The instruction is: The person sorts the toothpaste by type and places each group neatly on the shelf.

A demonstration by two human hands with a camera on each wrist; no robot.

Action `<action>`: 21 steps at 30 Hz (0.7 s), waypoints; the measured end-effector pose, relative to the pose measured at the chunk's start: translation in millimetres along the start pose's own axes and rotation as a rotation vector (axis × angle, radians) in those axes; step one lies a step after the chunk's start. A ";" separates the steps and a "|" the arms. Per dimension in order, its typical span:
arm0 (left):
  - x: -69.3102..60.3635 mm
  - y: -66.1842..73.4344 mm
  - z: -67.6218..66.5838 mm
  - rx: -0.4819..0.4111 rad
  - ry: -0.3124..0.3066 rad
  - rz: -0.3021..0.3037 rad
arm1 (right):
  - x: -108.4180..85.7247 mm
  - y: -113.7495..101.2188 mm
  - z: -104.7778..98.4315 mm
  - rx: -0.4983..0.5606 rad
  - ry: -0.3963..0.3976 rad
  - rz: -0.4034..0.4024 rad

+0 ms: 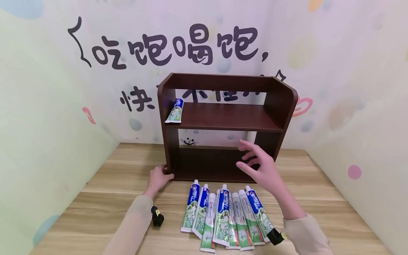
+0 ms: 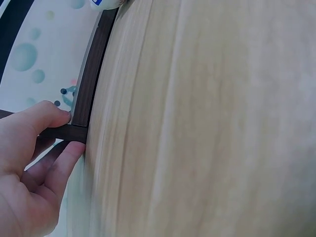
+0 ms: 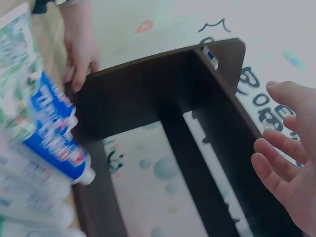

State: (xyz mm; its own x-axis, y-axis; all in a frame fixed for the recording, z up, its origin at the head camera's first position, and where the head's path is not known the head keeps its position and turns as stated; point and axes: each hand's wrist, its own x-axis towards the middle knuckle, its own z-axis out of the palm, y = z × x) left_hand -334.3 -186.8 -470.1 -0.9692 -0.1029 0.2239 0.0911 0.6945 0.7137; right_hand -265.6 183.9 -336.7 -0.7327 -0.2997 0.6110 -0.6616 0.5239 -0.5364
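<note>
A dark brown two-tier shelf [image 1: 223,120] stands on the wooden table. My left hand [image 1: 158,180] pinches the bottom front corner of its left side panel, thumb on one face and fingers on the other, as the left wrist view shows. My right hand [image 1: 259,166] hovers in front of the shelf's right half, fingers spread and holding nothing. One toothpaste tube [image 1: 176,111] lies at the left end of the upper tier, cap toward the back. Several more toothpaste tubes [image 1: 222,217], blue-green and white-green, lie in an overlapping row before the shelf, caps toward it.
Behind the shelf is a pale wall [image 1: 204,46] with dark lettering and coloured dots. Side walls border the wooden table [image 1: 105,209] left and right. Each wrist carries a small black camera; one wrist camera [image 1: 157,216] shows by the left sleeve.
</note>
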 end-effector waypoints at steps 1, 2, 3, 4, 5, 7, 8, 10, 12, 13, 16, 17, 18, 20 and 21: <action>0.0 0.0 0.1 -0.001 0.001 0.000 | -4.7 3.2 -0.6 -0.001 -0.008 0.013; 0.0 -0.1 0.2 0.000 0.002 0.000 | -9.4 6.6 -1.3 0.001 -0.017 0.029; 0.0 -0.1 0.3 -0.002 0.002 0.000 | -14.3 10.2 -2.1 0.003 -0.025 0.047; 0.0 -0.1 0.4 -0.003 0.005 -0.001 | -19.4 13.9 -2.9 0.005 -0.033 0.066; 0.0 0.0 0.7 -0.004 0.005 0.000 | -24.6 17.9 -3.6 0.006 -0.038 0.086; 0.1 0.2 0.7 -0.002 0.006 0.004 | -34.2 26.0 -4.4 0.004 -0.046 0.124; 0.3 0.4 0.5 0.000 0.005 0.006 | -38.4 29.4 -4.5 0.000 -0.049 0.139; 0.3 0.8 0.1 0.004 0.001 0.006 | -46.7 36.1 -3.7 -0.013 -0.058 0.162; 0.0 1.3 -0.3 0.005 -0.001 0.004 | -54.1 42.0 -2.0 -0.022 -0.068 0.185; -0.1 1.4 -0.4 0.004 -0.002 0.002 | -57.4 44.5 -0.9 -0.020 -0.073 0.197; -0.6 1.9 -0.7 0.002 -0.001 0.002 | -66.5 50.7 2.3 -0.009 -0.080 0.230; -0.8 2.1 -0.7 0.002 0.000 0.004 | -69.2 52.5 3.3 -0.002 -0.080 0.240; -0.9 2.3 -0.7 0.001 0.001 0.003 | -71.9 54.3 4.3 0.001 -0.083 0.249; -1.3 3.2 -0.9 0.004 0.003 0.002 | -77.1 57.3 5.8 0.006 -0.090 0.274; -1.6 3.8 -0.9 0.005 0.003 0.004 | -79.5 59.0 6.4 0.009 -0.095 0.289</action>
State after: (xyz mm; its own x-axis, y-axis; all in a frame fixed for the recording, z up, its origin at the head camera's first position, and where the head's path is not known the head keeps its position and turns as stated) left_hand -332.3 -184.7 -467.1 -0.9680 -0.1029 0.2287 0.0933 0.6986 0.7094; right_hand -247.4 233.5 -420.6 -0.9021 -0.2124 0.3756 -0.4246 0.5914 -0.6855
